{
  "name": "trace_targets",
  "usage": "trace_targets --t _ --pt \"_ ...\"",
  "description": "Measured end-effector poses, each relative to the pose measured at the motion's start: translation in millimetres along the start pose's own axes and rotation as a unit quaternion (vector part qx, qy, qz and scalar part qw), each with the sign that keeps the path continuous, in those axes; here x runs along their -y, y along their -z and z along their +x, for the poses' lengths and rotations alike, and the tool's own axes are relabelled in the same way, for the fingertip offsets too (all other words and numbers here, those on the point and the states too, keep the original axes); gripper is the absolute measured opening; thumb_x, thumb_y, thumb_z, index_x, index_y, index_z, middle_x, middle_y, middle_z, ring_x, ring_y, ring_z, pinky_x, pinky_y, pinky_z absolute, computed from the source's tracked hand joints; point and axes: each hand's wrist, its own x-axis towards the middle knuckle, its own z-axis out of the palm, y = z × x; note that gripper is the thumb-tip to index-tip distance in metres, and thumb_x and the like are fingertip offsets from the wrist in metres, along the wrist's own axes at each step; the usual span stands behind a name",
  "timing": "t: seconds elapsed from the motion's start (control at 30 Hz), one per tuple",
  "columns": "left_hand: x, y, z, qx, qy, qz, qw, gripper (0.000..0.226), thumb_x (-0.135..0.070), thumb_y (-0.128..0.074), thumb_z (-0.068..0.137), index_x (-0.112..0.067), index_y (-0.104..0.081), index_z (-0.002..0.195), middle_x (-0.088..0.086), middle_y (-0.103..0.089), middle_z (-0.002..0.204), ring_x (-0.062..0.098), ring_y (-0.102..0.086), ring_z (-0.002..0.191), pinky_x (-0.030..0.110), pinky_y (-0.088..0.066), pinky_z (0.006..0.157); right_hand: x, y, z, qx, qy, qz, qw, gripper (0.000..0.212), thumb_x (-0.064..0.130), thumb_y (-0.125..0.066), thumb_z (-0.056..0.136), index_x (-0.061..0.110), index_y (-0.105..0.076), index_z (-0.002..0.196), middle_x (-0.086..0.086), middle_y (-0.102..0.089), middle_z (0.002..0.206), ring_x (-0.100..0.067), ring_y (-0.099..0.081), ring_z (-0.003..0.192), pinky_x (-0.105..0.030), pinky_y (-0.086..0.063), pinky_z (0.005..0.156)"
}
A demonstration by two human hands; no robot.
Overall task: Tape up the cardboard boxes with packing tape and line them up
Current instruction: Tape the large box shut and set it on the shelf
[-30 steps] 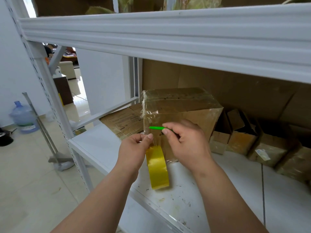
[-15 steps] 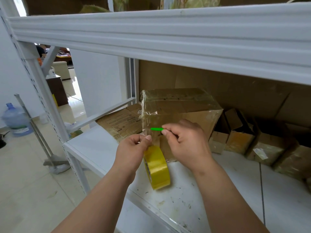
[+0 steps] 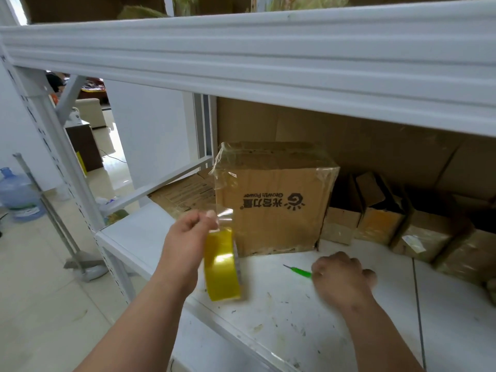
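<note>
A cardboard box (image 3: 279, 208) with upside-down print stands on the white shelf (image 3: 335, 312), clear tape over its top and left corner. My left hand (image 3: 188, 237) pinches the free end of the clear tape, and the yellow tape roll (image 3: 221, 267) hangs below it, just left of the box's front corner. My right hand (image 3: 343, 277) is low over the shelf in front of the box, fingers curled around the handle of a green cutter (image 3: 298, 271), whose tip points left.
Several small cardboard boxes (image 3: 381, 221) line the back right of the shelf. A flattened carton (image 3: 185, 194) lies behind left. The upper shelf beam (image 3: 268, 63) hangs overhead. A water jug (image 3: 18, 197) and a mop stand on the floor at left.
My right hand came down from the box's front face to the shelf with the green cutter. The left hand and roll shifted slightly left, and the tape is now severed from the box.
</note>
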Motion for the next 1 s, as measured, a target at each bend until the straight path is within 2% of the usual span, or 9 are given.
trace_targets --t 0.1,0.2,0.27,0.37,0.47,0.57,0.67,0.8,1.0 --pt "-20.0 7.4 6.8 -0.089 -0.019 0.054 0.994 0.026 -0.040 -0.057 0.097 -0.017 -0.064 0.087 0.008 -0.066 0.091 0.024 -0.059 0.084 0.039 -0.046 0.078 -0.1 9.0 -1.5 -0.079 -0.040 0.065 0.994 0.041 0.045 -0.047 0.090 0.043 -0.053 0.131 0.000 -0.046 0.133 -0.026 -0.041 0.122 -0.041 -0.032 0.096" --pt "-32.9 11.1 22.8 -0.148 -0.066 0.158 0.974 0.041 -0.051 -0.061 0.090 -0.011 -0.060 0.087 0.006 -0.061 0.086 0.028 -0.057 0.083 0.041 -0.045 0.075 16.4 30.2 1.7 -0.209 -0.017 0.285 0.935 0.053 0.038 -0.059 0.088 0.033 -0.047 0.139 -0.004 -0.037 0.148 -0.032 -0.032 0.135 -0.048 -0.027 0.108" --pt "-36.9 12.0 36.7 -0.150 -0.094 0.244 0.953 0.052 -0.063 -0.067 0.080 -0.012 -0.058 0.082 0.003 -0.058 0.083 0.026 -0.057 0.081 0.045 -0.048 0.078 30.8 47.2 4.1 -0.249 0.028 0.368 0.895 0.068 0.035 -0.064 0.085 0.036 -0.034 0.146 -0.001 -0.028 0.153 -0.029 -0.026 0.142 -0.052 -0.023 0.113" --pt "-40.5 9.1 52.2 -0.131 -0.109 0.365 0.916 0.062 -0.079 -0.067 0.065 -0.019 -0.054 0.076 -0.003 -0.056 0.085 0.019 -0.055 0.077 0.046 -0.049 0.083 45.8 70.5 11.2 -0.249 0.069 0.413 0.873 0.082 0.043 -0.065 0.088 0.045 -0.015 0.153 0.004 -0.013 0.162 -0.026 -0.017 0.149 -0.051 -0.024 0.117" --pt "-38.5 2.9 60.9 -0.101 -0.109 0.421 0.895 0.062 -0.081 -0.064 0.064 -0.022 -0.050 0.076 -0.009 -0.050 0.083 0.012 -0.048 0.076 0.042 -0.039 0.085 54.9 83.3 18.1 -0.203 0.090 0.446 0.867 0.079 0.047 -0.064 0.090 0.052 -0.014 0.151 0.010 -0.006 0.163 -0.024 -0.017 0.149 -0.045 -0.028 0.111" --pt "-32.5 -1.3 71.4 -0.078 -0.101 0.407 0.905 0.057 -0.076 -0.064 0.070 -0.022 -0.047 0.073 -0.008 -0.054 0.079 0.011 -0.048 0.074 0.043 -0.037 0.087 56.5 85.2 23.0 -0.241 0.081 0.446 0.858 0.077 0.040 -0.067 0.089 0.042 -0.022 0.152 0.002 -0.021 0.156 -0.023 -0.033 0.140 -0.036 -0.033 0.103" --pt "-21.3 1.3 87.5 -0.052 -0.069 0.321 0.943 0.054 -0.068 -0.069 0.074 -0.017 -0.051 0.072 -0.003 -0.058 0.069 0.023 -0.058 0.078 0.048 -0.043 0.089 52.2 85.6 27.4 -0.252 0.056 0.433 0.863 0.073 0.041 -0.067 0.090 0.042 -0.026 0.151 -0.002 -0.027 0.151 -0.025 -0.042 0.132 -0.042 -0.038 0.104" --pt "-14.4 5.3 97.4 -0.008 -0.051 0.200 0.978 0.052 -0.055 -0.076 0.075 -0.007 -0.055 0.080 0.001 -0.060 0.072 0.026 -0.057 0.078 0.039 -0.043 0.072 48.8 82.0 31.1 -0.240 0.050 0.443 0.862 0.060 0.044 -0.067 0.089 0.044 -0.037 0.141 -0.001 -0.033 0.144 -0.025 -0.045 0.126 -0.049 -0.042 0.106" --pt "-15.2 13.9 105.3 0.072 -0.039 0.107 0.991 0.031 -0.034 -0.078 0.082 -0.014 -0.055 0.079 0.009 -0.054 0.074 0.023 -0.049 0.072 0.035 -0.039 0.066 54.9 83.9 20.8 -0.253 0.069 0.477 0.839 0.054 0.036 -0.068 0.091 0.036 -0.042 0.138 0.015 -0.051 0.121 -0.009 -0.050 0.113 -0.033 -0.046 0.095"
